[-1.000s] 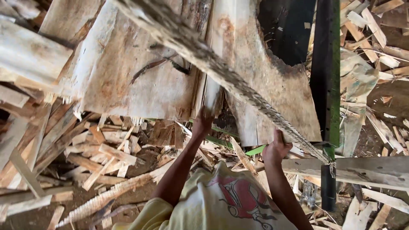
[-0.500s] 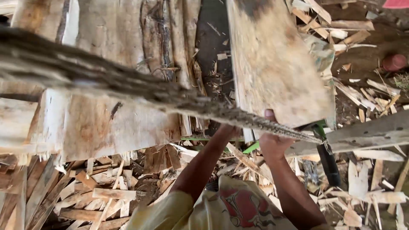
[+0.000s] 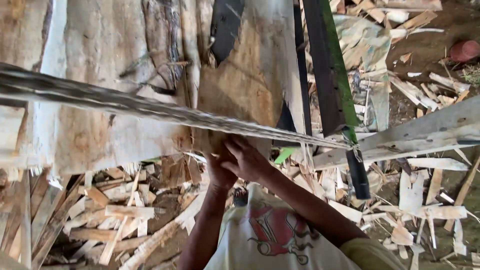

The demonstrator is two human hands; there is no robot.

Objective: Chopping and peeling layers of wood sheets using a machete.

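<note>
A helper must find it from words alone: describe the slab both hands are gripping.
Start at the long grey rough strip crossing the view. Just beyond its middle stands a tan wood slab, its lower edge held by the left hand and right hand. Unlike the paler slabs to its left, it is brown-stained against a black gap.

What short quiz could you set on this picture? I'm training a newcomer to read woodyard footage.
1. True or false: both hands rest on the near end of the wood slab.
2. What lies under the slabs? A) wood offcuts B) water C) bricks
3. Fill in: a blurred ___ strip crosses the view just above the hands.

Key:
1. True: the left hand and the right hand sit together on its edge.
2. A, wood offcuts.
3. Grey: the grey strip.
</note>
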